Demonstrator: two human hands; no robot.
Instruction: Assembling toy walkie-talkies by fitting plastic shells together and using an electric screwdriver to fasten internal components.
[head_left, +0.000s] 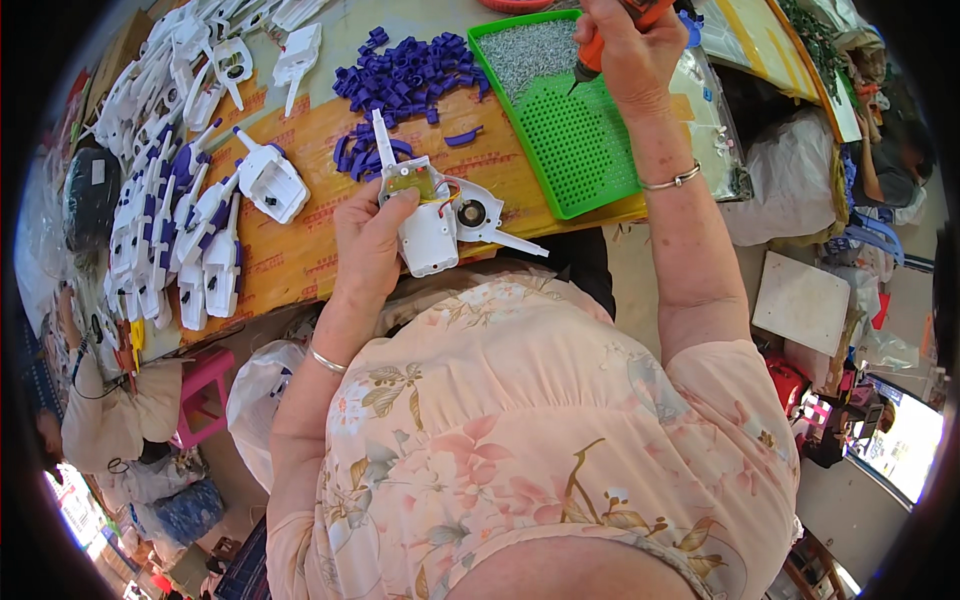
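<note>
My left hand [362,240] is closed around an opened white plastic housing [430,242] at the table's near edge, thumb over the green circuit board [410,180] inside. Thin wires link it to the other white shell half [500,232], which carries a round black speaker [472,212]. My right hand [636,60] grips an orange and black power screwdriver [592,55], its upper end cut off by the frame. The bit points down over a green tray [522,148] with a perforated floor. Small silver screws [535,58] heap at the tray's far end.
Purple plastic pieces [415,72] lie piled left of the tray. White shells with purple parts [150,225] crowd the table's left side, and a single white shell [273,185] lies nearer. A pink stool [205,395] stands below left, close to another person's sleeve [105,415].
</note>
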